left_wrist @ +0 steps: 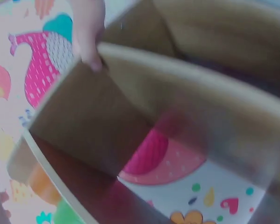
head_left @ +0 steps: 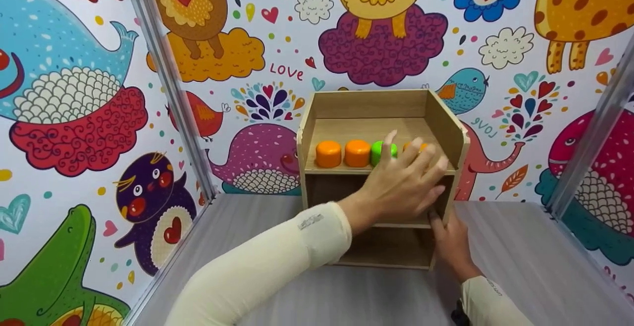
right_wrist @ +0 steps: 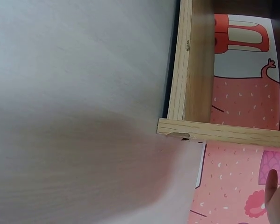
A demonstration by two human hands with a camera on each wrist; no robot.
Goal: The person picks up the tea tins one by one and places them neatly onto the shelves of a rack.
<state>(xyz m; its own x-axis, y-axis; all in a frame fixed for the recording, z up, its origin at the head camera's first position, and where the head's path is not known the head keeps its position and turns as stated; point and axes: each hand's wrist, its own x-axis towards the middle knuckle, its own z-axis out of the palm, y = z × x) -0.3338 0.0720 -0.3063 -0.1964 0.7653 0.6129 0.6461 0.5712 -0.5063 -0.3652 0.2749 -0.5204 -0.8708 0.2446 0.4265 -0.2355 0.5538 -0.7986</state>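
Observation:
A small wooden shelf unit (head_left: 376, 170) stands on the table against the back wall. Along the front of its top tier sit an orange rounded cylinder (head_left: 328, 154), a second orange cylinder (head_left: 357, 153), a green cylinder (head_left: 380, 152) and, partly behind fingers, another orange cylinder (head_left: 410, 145). My left hand (head_left: 398, 187) reaches across with fingers spread over the right end of this row. At the unit's right side panel my right hand (head_left: 453, 242) grips the edge, its thumb (left_wrist: 94, 60) hooked inside in the left wrist view.
Grey tabletop (head_left: 247, 246) spreads around the unit. Printed panels with cartoon animals (head_left: 252, 157) close off the back and both sides. Metal posts (head_left: 166, 68) stand at the corners. Two lower compartments (head_left: 384, 249) of the unit face me.

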